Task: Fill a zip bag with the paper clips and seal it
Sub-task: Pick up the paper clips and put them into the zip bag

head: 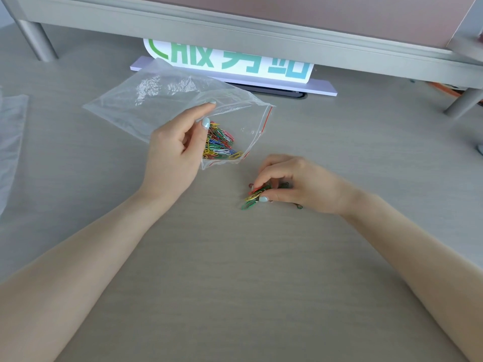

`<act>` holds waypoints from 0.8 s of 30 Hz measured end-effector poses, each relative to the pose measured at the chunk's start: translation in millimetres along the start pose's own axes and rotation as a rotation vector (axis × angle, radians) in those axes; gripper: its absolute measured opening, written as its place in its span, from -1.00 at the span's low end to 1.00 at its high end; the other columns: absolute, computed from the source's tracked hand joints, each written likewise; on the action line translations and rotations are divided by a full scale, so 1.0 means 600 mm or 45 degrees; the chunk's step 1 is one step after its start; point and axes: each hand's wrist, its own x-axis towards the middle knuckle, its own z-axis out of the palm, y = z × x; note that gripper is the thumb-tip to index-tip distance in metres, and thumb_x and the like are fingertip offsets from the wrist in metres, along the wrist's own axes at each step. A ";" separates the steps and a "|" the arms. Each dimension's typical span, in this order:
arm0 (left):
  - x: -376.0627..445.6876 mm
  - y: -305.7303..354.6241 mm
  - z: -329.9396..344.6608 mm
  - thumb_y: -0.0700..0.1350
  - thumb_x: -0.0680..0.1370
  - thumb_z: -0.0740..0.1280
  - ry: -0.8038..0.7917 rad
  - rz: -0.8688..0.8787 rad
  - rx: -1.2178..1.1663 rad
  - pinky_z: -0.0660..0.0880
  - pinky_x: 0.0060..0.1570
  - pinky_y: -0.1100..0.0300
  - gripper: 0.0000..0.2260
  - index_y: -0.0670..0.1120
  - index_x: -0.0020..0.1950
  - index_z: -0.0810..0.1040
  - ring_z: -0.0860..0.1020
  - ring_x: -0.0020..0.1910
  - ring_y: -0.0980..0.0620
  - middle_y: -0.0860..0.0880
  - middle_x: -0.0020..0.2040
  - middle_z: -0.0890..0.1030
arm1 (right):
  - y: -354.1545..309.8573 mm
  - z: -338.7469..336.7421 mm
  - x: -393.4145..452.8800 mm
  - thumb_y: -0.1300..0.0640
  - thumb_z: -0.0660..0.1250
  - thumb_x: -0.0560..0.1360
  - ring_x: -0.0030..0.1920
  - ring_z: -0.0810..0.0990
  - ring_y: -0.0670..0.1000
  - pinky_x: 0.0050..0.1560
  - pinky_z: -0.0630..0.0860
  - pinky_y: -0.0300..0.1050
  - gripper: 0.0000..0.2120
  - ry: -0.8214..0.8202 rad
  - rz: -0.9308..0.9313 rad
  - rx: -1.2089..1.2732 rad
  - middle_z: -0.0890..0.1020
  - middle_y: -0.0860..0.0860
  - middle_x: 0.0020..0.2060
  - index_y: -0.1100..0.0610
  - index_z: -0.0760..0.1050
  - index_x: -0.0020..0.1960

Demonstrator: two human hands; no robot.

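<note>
A clear zip bag [156, 100] with a red zip strip lies on the desk, its mouth facing right and gaping. Several coloured paper clips [220, 143] lie inside it near the mouth. My left hand [180, 150] pinches the upper edge of the bag's mouth between thumb and forefinger, holding it lifted. To the right, a small heap of loose paper clips [252, 198] rests on the desk. My right hand [295, 186] curls over that heap and pinches a bunch of clips; part of the heap is hidden under the fingers.
A white sign with green and blue characters [230, 61] stands behind the bag on a pale base. A grey raised shelf [235, 27] on round legs spans the back. Another clear plastic bag [10, 142] lies at the left edge.
</note>
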 end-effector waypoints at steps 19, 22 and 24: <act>0.001 0.000 -0.001 -0.14 0.57 0.19 -0.014 -0.021 -0.014 0.28 -0.38 0.35 -0.73 0.00 0.23 0.52 0.31 -0.47 0.16 0.23 -0.37 0.50 | -0.011 0.026 -0.008 0.17 0.20 0.41 -0.39 0.35 0.00 -0.45 0.44 -0.16 -0.81 0.313 -0.213 -0.622 0.57 0.04 -0.29 0.13 0.60 -0.19; 0.001 0.002 -0.001 -0.15 0.57 0.19 -0.016 -0.022 -0.018 0.28 -0.37 0.40 -0.73 -0.05 0.23 0.53 0.35 -0.47 0.20 0.19 -0.37 0.47 | -0.006 0.023 -0.008 0.22 0.28 0.41 -0.36 0.42 0.00 -0.35 0.43 -0.19 -0.88 0.343 -0.135 -0.487 0.56 0.04 -0.28 0.14 0.61 -0.17; 0.002 0.002 -0.001 -0.14 0.56 0.19 -0.019 -0.027 -0.016 0.27 -0.38 0.37 -0.72 -0.04 0.23 0.53 0.32 -0.48 0.17 0.14 -0.39 0.47 | -0.005 0.021 -0.007 0.26 0.30 0.40 -0.34 0.45 -0.03 -0.30 0.38 -0.35 -0.88 0.367 -0.088 -0.385 0.57 0.04 -0.29 0.14 0.62 -0.19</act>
